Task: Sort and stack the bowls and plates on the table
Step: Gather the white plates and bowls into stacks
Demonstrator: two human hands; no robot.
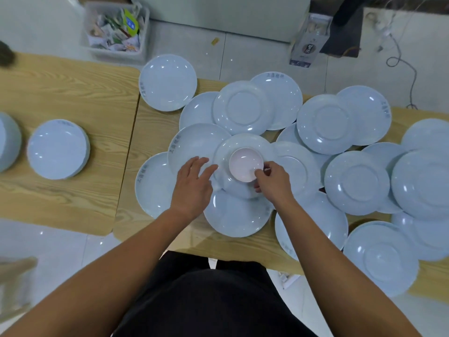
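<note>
A small white bowl (244,163) sits upright on a pale blue plate (243,144) in the middle of the right table. My right hand (273,182) pinches the bowl's near right rim. My left hand (193,182) hovers with fingers spread over the plates just left of the bowl, holding nothing. Several pale blue plates overlap all around, some face up (167,82), some upside down (241,107). On the left table stands a neat stack of plates (58,149).
Another stack shows at the far left edge (8,142). A gap runs between the two wooden tables (126,147). Behind them on the floor are a clear bin of packets (116,30) and a carton (309,40). A plate (380,257) overhangs the near right edge.
</note>
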